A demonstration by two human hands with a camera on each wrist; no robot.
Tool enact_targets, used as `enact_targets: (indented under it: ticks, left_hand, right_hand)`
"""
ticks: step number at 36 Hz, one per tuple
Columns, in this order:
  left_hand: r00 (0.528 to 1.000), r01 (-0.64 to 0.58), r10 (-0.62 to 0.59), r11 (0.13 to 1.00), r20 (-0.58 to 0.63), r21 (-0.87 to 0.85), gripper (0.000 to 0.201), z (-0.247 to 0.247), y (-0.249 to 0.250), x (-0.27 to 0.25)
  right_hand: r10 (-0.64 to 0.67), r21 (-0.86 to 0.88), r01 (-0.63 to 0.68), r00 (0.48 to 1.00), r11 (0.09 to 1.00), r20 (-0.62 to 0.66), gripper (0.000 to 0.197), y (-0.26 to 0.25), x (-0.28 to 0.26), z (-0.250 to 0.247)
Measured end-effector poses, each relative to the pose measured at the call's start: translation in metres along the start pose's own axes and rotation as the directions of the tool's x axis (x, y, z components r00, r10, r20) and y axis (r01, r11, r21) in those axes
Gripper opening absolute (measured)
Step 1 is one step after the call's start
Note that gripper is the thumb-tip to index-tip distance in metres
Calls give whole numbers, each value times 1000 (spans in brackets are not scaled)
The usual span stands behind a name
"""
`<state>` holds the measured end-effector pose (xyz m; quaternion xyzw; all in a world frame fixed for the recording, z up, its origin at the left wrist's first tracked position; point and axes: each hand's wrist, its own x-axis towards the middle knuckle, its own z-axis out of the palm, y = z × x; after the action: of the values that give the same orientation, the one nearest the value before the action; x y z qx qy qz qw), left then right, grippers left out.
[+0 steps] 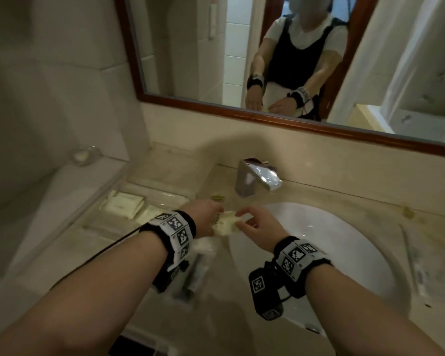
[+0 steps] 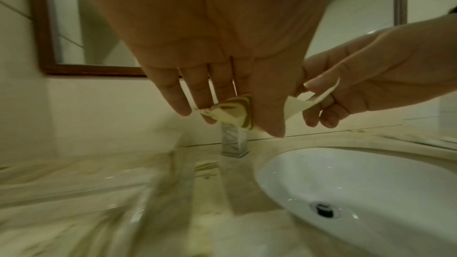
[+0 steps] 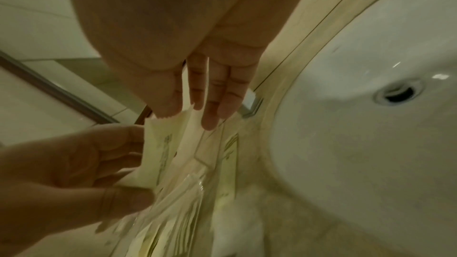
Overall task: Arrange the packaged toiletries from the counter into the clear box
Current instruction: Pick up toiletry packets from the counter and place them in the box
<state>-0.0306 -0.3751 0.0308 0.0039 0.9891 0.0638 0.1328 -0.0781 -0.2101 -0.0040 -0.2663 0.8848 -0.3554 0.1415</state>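
Between my hands, over the counter beside the basin, I hold a cream toiletry packet (image 1: pixel 225 223) with green print. My left hand (image 1: pixel 213 214) grips its left end, the fingers curled round the striped part of the packet (image 2: pixel 230 110). My right hand (image 1: pixel 244 218) pinches the right corner between thumb and forefinger (image 2: pixel 319 93). The clear box (image 1: pixel 165 195) stands on the counter to the left, with several cream packets (image 1: pixel 125 204) lying flat inside. In the right wrist view the held packet (image 3: pixel 153 153) hangs just above the clear box (image 3: pixel 197 192).
A chrome faucet (image 1: pixel 254 178) stands behind the white basin (image 1: pixel 319 253). A glass soap dish (image 1: pixel 84 155) sits in the far left corner. Long clear-wrapped items (image 1: pixel 411 255) lie on the right counter, and another wrapped item (image 1: pixel 198 273) lies under my left wrist.
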Motion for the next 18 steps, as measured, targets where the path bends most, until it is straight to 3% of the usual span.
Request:
enact_targets:
  ticks: [7, 10, 18]
  left_hand:
    - [992, 128, -128, 991, 6, 38, 70, 4, -99, -13]
    - [986, 155, -163, 978, 43, 140, 70, 5, -134, -14]
    - [986, 65, -107, 954, 130, 292, 76, 18, -174, 9]
  right_hand:
    - [-42, -33, 43, 998, 999, 49, 22, -36, 43, 55]
    - [-16, -34, 18, 998, 999, 65, 23, -49, 57, 74]
    - [-9, -150, 27, 992, 988, 123, 28, -69, 83, 105]
